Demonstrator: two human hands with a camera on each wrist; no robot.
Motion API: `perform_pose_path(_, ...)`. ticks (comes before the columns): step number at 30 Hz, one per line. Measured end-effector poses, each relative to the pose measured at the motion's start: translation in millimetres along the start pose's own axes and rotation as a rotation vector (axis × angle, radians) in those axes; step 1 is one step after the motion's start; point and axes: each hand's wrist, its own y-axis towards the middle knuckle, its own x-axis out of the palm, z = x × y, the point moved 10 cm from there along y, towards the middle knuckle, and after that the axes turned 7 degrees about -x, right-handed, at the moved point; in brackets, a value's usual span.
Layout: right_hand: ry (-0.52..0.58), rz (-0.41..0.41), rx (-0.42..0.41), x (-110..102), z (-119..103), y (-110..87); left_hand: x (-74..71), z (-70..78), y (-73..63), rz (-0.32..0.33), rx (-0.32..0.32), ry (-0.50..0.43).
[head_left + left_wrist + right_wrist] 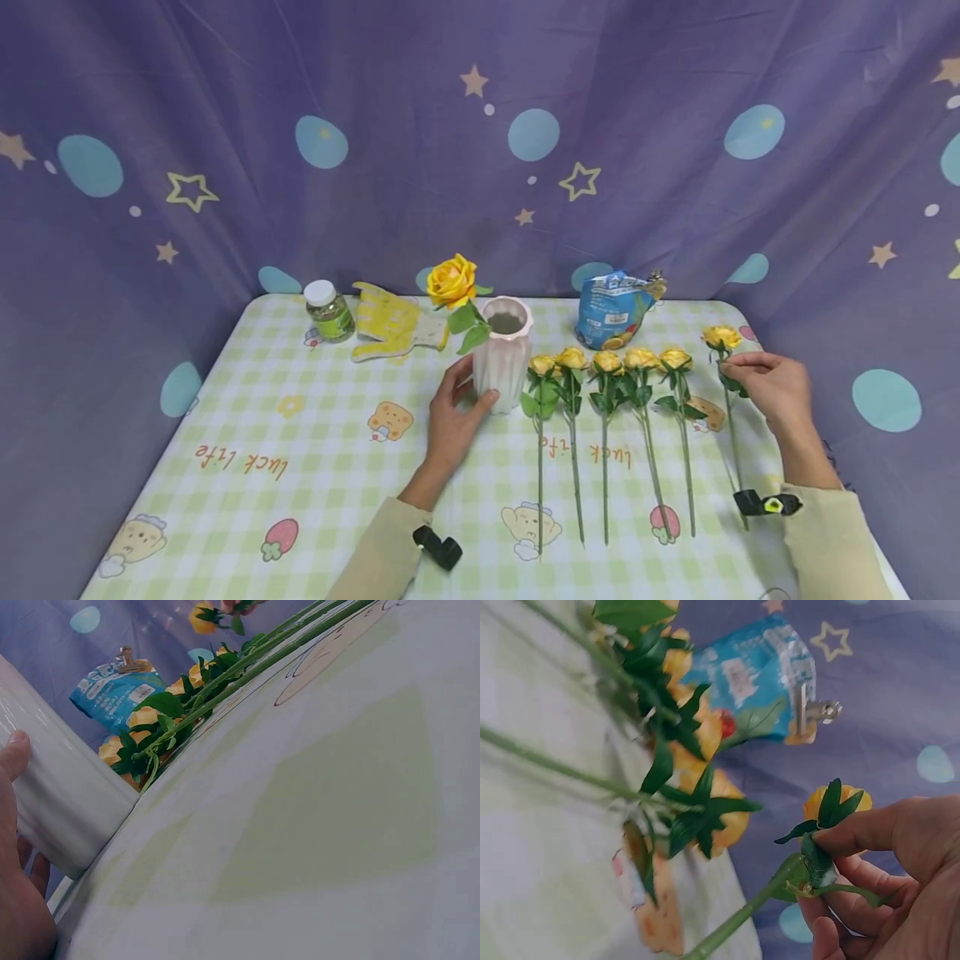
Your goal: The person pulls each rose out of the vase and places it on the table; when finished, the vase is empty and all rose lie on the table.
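Observation:
A white ribbed vase (502,367) stands upright on the table, with one yellow rose (452,282) leaning out of it to the left. My left hand (454,415) grips the vase low on its left side, thumb in front and fingers partly hidden behind. At the right, my right hand (772,392) pinches a yellow artificial rose (723,337) just below its bloom. That rose's leaves and stem (735,922) show close up in the right wrist view. Several more yellow roses (606,363) lie in a row between the hands, blooms away from me.
A blue snack bag (613,310) closed with a metal clip stands behind the roses. Left of the vase lie a yellow-and-white glove (390,321) and a white-lidded jar (330,312). A purple curtain (420,167) hangs behind the checked tablecloth (322,517).

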Motion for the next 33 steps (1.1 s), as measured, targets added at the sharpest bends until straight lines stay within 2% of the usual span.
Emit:
perform_pose_path(6,-0.103,0.034,0.021,5,19,8.7,0.0,0.2,0.3,-0.005,0.005,-0.008)
perform_pose_path(11,-0.166,0.03,0.019,14,29,14.3,0.5,-0.5,-0.1,-0.008,0.004,-0.015)
perform_pose_path(16,-0.171,0.018,0.017,20,36,15.7,0.2,0.3,-0.5,-0.007,0.008,-0.014)
perform_pose_path(24,-0.15,-0.05,-0.02,31,40,15.2,-0.4,1.9,-1.1,-0.006,0.006,-0.007)
perform_pose_path(33,-0.183,-0.029,-0.077,28,32,9.0,0.1,0.8,-0.8,-0.001,0.001,-0.006)
